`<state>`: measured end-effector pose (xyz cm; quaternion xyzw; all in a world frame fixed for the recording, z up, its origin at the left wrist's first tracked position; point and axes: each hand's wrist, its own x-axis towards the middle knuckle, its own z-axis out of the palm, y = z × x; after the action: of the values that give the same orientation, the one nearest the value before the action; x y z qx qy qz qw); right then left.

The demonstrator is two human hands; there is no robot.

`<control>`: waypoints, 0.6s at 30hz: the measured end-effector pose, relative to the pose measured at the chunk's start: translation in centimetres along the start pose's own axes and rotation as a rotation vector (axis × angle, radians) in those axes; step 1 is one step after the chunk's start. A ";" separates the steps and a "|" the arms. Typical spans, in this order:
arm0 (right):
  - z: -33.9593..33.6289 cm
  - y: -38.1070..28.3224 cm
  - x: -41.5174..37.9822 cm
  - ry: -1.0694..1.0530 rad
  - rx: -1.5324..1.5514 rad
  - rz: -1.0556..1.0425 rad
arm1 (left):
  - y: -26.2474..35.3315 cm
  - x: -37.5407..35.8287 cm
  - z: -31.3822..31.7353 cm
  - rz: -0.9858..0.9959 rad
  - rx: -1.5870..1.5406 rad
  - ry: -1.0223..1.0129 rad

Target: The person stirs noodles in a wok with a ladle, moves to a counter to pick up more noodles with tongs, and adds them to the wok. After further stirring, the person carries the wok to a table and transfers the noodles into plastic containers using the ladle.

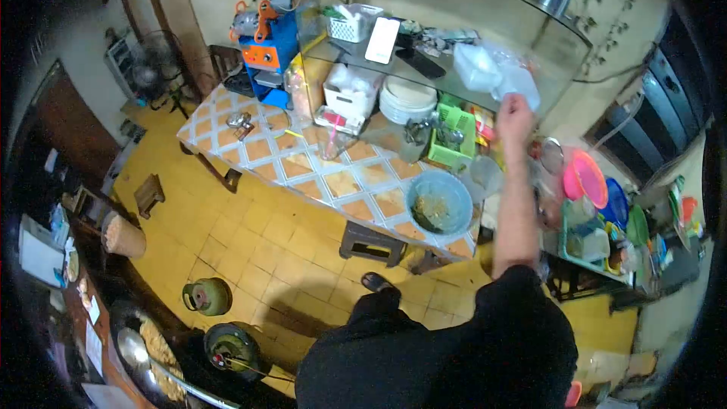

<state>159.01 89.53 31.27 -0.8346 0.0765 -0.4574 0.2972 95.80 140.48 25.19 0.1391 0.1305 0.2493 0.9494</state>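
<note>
My right hand is stretched out to the glass shelf, its fingers closed at the edge of a translucent plastic bag. Beside that bag sits another whitish plastic bundle. Below the forearm and to its left, a blue basin with some food in the bottom stands at the table's end. My left hand is out of view.
The glass shelf holds a white phone, a dark phone and a white basket. Stacked plates and a green basket stand below. A stool is under the tiled table. A wok and gas cylinders are at lower left.
</note>
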 end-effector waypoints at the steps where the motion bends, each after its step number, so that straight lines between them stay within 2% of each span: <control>1: 0.0 0.1 3.2 0.036 -0.098 -0.096 | -1.4 0.7 0.5 -0.006 -0.010 -0.016; 3: 3.7 3.2 8.8 -0.030 -0.097 -0.199 | -4.3 3.2 0.9 -0.006 -0.057 -0.025; 4: 6.4 6.1 12.1 -0.151 -0.172 -0.163 | -5.9 4.8 0.8 -0.018 -0.078 -0.024; 5: 11.7 14.3 16.6 -0.179 -0.301 -0.477 | -7.8 6.6 0.7 0.073 -0.104 0.118; 6: 13.4 14.9 18.0 -0.327 -0.558 -0.362 | -11.2 9.1 3.9 0.024 -0.229 0.028; 7: 15.7 16.8 19.4 -0.450 -0.710 -0.378 | -12.7 10.3 3.7 0.089 -0.149 0.137; 8: 22.1 27.7 23.5 -0.282 -0.715 -0.760 | -14.3 11.6 5.1 0.083 -0.177 0.171; 9: 27.4 36.4 26.9 -0.013 -0.755 -1.117 | -15.6 12.8 6.1 0.042 -0.194 0.175; 11: 24.9 29.1 25.0 -0.390 -0.719 -0.659 | -17.7 14.6 6.0 0.052 -0.081 0.151; 12: 23.8 25.6 24.3 -0.510 -0.727 -0.419 | -18.9 15.8 6.8 0.050 -0.042 0.144; 13: 27.8 31.9 26.9 -0.429 -0.491 -0.325 | -19.9 16.5 6.9 0.041 -0.057 0.120; 14: 27.9 32.2 28.3 -0.427 -0.574 -0.413 | -21.1 16.9 7.3 0.020 -0.065 0.091; 18: 24.8 25.6 26.6 -0.681 -0.699 -0.377 | -22.8 18.5 7.6 -0.014 -0.020 0.084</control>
<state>197.90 68.67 25.81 -0.9847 -0.0281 -0.1527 -0.0789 123.73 129.35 21.44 0.1178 0.1688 0.2496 0.9462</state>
